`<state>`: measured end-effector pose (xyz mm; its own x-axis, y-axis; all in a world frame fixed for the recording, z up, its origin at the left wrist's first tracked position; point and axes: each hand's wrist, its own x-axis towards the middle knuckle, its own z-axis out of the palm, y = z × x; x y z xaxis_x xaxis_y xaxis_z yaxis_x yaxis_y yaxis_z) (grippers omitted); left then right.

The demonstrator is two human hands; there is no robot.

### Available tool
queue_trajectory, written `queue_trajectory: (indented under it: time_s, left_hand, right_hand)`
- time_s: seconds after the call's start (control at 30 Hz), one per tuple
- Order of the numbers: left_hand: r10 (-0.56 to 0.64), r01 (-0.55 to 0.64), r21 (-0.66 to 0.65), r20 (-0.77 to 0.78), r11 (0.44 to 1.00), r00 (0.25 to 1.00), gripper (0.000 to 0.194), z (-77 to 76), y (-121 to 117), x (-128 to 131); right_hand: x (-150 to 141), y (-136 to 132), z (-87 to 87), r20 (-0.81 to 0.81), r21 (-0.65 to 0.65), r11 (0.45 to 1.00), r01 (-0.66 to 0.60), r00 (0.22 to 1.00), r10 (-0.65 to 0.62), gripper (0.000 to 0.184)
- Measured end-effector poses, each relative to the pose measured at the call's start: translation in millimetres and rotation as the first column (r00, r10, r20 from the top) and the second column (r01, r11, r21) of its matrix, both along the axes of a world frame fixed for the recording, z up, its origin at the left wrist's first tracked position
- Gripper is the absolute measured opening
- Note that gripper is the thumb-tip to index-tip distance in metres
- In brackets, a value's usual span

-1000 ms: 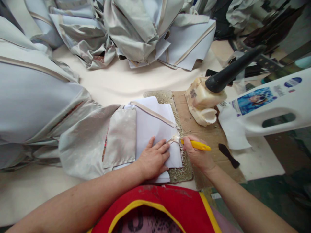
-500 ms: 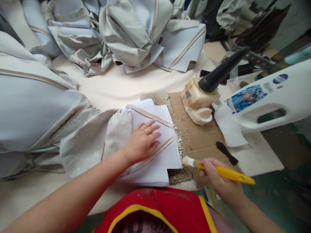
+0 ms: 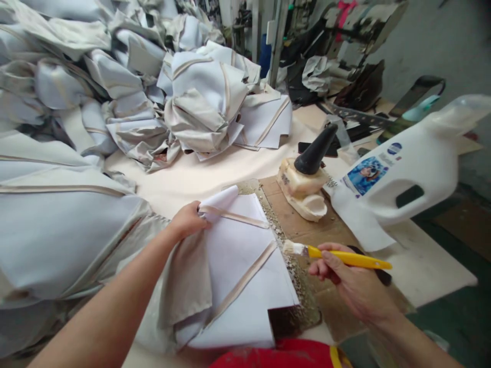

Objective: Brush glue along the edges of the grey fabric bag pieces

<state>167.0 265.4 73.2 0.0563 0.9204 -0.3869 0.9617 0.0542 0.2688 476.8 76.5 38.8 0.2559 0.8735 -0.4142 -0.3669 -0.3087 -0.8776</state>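
Note:
With its fingers pinched, my left hand (image 3: 191,220) grips the upper left edge of a white fabric panel (image 3: 245,276), curling that corner up. Two beige tape strips run slantwise across the panel, and grey cloth (image 3: 192,281) joins its left side. The panel lies over a board (image 3: 303,312) crusted with dried residue. Between thumb and fingers, my right hand (image 3: 345,276) holds a paintbrush (image 3: 345,256) by its yellow handle. Its pale bristles point left, just off the panel's right edge, above the crusted board.
Cardboard (image 3: 276,189) lies under a glue-stained container (image 3: 303,184) with a black cone on top. A white jug (image 3: 410,163) leans at the right. A dark flat tool (image 3: 379,273) is partly behind my right hand. Piled fabric pieces (image 3: 126,66) fill the back left.
My left hand has gone from lying flat on the panel to gripping its upper left edge, which now curls up. The brush stays near the right edge. The view has tilted upward.

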Motion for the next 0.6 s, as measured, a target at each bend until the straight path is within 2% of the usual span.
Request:
queue_trajectory:
  time_s: [0.1, 0.17, 0.2, 0.23, 0.3, 0.33, 0.37, 0.43, 0.47, 0.5, 0.53, 0.6]
  left_hand:
    - [-0.054, 0.065, 0.157, -0.073, 0.985, 0.996, 0.036, 58.7, 7, -2]
    - [-0.037, 0.105, 0.385, -0.181, 0.917, 0.983, 0.038, 102.8, 12, -4]
    - [-0.002, 0.124, 0.520, -0.229, 0.845, 0.973, 0.042, 122.2, 14, -4]
    - [0.044, 0.142, 0.653, -0.259, 0.744, 0.965, 0.048, 137.9, 14, -4]
    - [0.113, 0.201, 0.845, -0.293, 0.495, 0.949, 0.055, 153.4, 9, -5]
    - [0.111, 0.252, 0.895, -0.311, 0.369, 0.944, 0.053, 151.5, 4, -5]
    - [0.078, 0.315, 0.913, -0.345, 0.257, 0.935, 0.050, 142.9, -5, -5]
    - [-0.030, 0.428, 0.900, -0.427, 0.081, 0.904, 0.042, 107.6, -31, -4]
    - [-0.104, 0.475, 0.880, -0.470, 0.031, 0.877, 0.044, 82.9, -48, -3]
    - [-0.170, 0.481, 0.876, -0.472, 0.017, 0.865, 0.044, 55.6, -68, -2]
    - [-0.224, 0.486, 0.871, -0.462, 0.066, 0.858, 0.040, 27.5, -90, -2]
    - [-0.369, 0.508, 0.836, -0.414, 0.210, 0.832, 0.027, -22.4, -136, -3]
  right_hand:
    - [5, 7, -1.4, -0.085, 0.015, 0.999, 0.049, 0.995, -0.047, 0.033]
    - [9, 13, -2.6, -0.137, 0.027, 0.995, 0.098, 0.986, -0.094, 0.029]
    - [12, 16, -3.2, -0.160, 0.028, 0.992, 0.123, 0.980, -0.118, 0.028]
    - [14, 19, -3.6, -0.178, 0.024, 0.989, 0.145, 0.974, -0.138, 0.028]
    - [19, 25, -4.5, -0.198, 0.016, 0.984, 0.179, 0.965, -0.172, 0.029]
    - [21, 28, -5.1, -0.200, 0.011, 0.981, 0.195, 0.962, -0.189, 0.028]
    - [23, 30, -6.0, -0.196, 0.002, 0.976, 0.217, 0.957, -0.212, 0.027]
    - [28, 34, -8.9, -0.184, -0.013, 0.961, 0.277, 0.944, -0.274, 0.027]
    - [30, 35, -10.9, -0.179, -0.018, 0.951, 0.307, 0.935, -0.306, 0.027]
    - [32, 36, -13.1, -0.173, -0.022, 0.943, 0.331, 0.928, -0.330, 0.027]
    - [34, 37, -15.3, -0.166, -0.024, 0.938, 0.345, 0.924, -0.344, 0.027]
    - [36, 39, -18.5, -0.145, -0.026, 0.936, 0.352, 0.925, -0.352, 0.028]
